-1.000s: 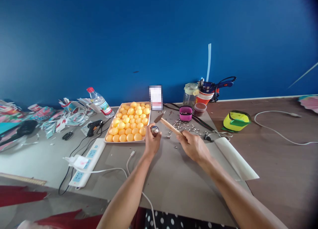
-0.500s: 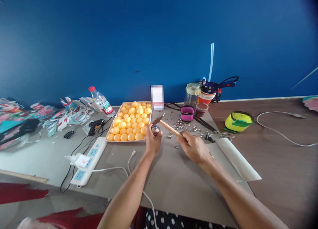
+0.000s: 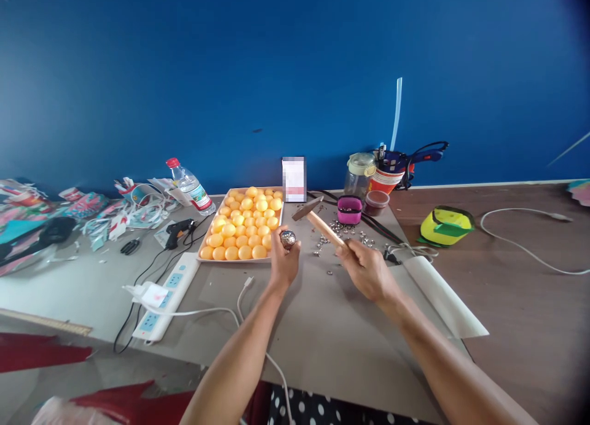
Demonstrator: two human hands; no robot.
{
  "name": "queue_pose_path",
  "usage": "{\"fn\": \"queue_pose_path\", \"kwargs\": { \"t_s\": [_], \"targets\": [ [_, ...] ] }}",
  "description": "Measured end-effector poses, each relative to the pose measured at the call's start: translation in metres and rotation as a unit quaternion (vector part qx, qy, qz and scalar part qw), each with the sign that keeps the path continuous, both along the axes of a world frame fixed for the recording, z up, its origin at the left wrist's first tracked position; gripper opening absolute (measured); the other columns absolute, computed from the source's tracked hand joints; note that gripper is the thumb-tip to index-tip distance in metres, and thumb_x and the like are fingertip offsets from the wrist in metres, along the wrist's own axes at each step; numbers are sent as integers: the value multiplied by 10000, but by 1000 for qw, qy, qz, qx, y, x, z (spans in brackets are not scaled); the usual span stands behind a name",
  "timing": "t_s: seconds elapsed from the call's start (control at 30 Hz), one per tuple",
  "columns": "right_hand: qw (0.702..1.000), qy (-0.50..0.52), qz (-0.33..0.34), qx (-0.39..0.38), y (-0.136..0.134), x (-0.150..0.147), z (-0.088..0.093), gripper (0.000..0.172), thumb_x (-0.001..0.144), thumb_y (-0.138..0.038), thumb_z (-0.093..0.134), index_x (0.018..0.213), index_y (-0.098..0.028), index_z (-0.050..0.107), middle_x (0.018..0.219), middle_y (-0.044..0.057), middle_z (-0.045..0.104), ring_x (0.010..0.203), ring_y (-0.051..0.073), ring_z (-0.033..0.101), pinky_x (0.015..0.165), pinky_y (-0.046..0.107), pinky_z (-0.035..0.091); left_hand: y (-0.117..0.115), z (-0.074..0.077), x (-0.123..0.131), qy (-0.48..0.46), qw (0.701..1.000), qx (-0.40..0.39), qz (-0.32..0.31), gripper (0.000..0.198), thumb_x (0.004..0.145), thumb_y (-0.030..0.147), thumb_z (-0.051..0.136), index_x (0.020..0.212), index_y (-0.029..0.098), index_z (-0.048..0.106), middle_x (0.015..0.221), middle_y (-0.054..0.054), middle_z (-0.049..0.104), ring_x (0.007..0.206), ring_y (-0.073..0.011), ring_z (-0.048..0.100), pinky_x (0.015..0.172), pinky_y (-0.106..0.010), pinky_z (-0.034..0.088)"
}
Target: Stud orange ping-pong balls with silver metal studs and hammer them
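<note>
Grey tabletop (image 3: pixel 322 326) beneath, the right hand (image 3: pixel 369 268) has raised the hammer (image 3: pixel 326 228).

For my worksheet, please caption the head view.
Right hand holding a hammer, left hand gripping a shiny round object beside a tray of orange balls.

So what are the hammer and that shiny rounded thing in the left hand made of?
Hammer: the handle looks like plain wood, pale tan and matte; the head, dark and dull, is probably steel. Shiny rounded thing: silvery with bright glints, so metal or metallic coating; the left hand partly hides it.
</note>
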State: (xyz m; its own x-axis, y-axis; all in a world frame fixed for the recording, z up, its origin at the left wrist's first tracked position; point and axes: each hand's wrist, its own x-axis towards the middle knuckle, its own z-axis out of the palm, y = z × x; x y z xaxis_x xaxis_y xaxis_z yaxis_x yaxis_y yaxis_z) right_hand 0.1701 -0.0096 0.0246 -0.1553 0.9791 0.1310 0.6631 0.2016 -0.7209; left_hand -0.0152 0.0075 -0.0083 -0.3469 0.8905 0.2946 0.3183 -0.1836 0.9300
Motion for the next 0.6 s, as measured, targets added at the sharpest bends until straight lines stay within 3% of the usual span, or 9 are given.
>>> {"fn": "queue_pose_path", "kwargs": {
  "t_s": [0.17,0.37,0.6],
  "targets": [
    [998,-49,18,-28,2,0,-1,300,823,-415,417,603,-214,383,494,-38,433,463,102,358,476,220,235,1,-1,-1,-13,1000,-7,-3,390,706,210,571,1070,188,436,865,-11,484,687,-101,481,664,-243,426],
    [999,51,-18,-4,3,5,2,365,851,-482,352,616,-211,418,526,-23,472,489,110,399,486,217,284,4,-6,-2,-10,1000,-9,10,397,691,204,574,1068,195,450,864,-9,479,674,-99,472,633,-237,424],
    [999,31,-15,-1,2,2,0,332,843,-466,380,628,-213,398,509,-40,441,476,99,363,477,215,261,3,-5,-2,-5,1000,-4,7,400,687,219,580,1065,191,451,858,-11,477,677,-106,473,655,-249,430]
  ]
}}
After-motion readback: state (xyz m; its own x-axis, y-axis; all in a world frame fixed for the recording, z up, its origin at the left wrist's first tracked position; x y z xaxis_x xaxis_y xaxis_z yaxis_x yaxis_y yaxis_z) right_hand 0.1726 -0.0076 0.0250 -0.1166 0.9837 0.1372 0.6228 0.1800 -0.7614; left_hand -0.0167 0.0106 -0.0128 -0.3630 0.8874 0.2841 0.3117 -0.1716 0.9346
